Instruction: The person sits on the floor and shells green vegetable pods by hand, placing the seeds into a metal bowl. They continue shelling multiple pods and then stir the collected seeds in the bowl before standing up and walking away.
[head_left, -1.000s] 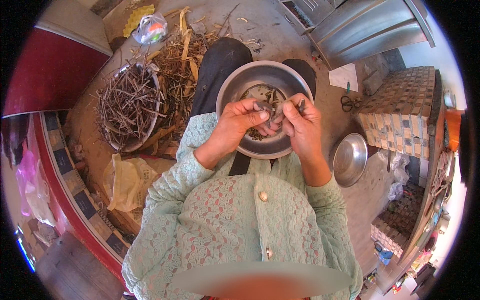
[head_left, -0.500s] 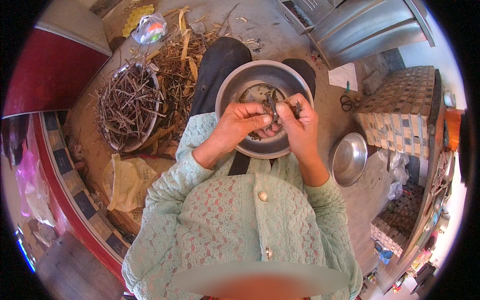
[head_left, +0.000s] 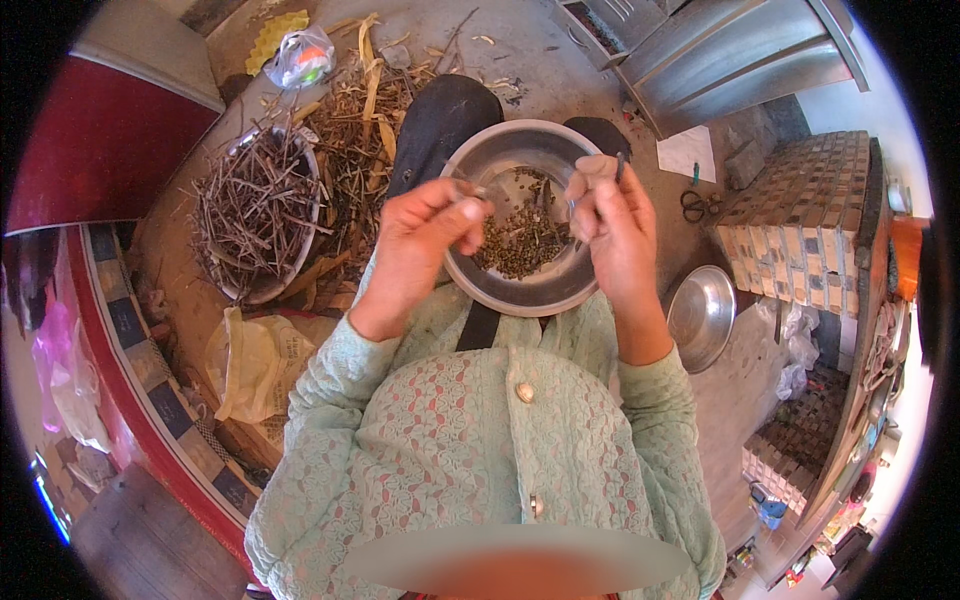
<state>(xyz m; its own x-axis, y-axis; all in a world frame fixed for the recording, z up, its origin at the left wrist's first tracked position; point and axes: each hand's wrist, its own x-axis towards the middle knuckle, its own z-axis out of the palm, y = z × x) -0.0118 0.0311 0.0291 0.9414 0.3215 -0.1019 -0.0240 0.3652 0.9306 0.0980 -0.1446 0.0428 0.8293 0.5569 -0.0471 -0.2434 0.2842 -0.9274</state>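
A round metal basin [head_left: 505,150] rests on my lap, between my dark-trousered knees. Small greenish-brown bits [head_left: 515,245] lie spread over its bottom, with a few longer dark pieces among them. My left hand [head_left: 428,225] is over the basin's left rim, thumb and fingertips pinched around a small greyish piece whose kind does not show. Over the right rim, my right hand [head_left: 615,215] has its fingers curled in. A slim dark end shows above these fingers and a metallic glint beside them; what they grip is mostly hidden.
At the left stands a tub of broken twigs [head_left: 255,215], beside loose dry stalks [head_left: 365,140]. A yellowish bag [head_left: 250,365] lies nearer me. On the right are an empty metal basin [head_left: 700,315], dark-handled scissors [head_left: 693,206] and a tiled brick block [head_left: 790,220].
My hands, together over the basin before, have parted: the left moved left, the right slightly right. The bits in the basin now show more fully.
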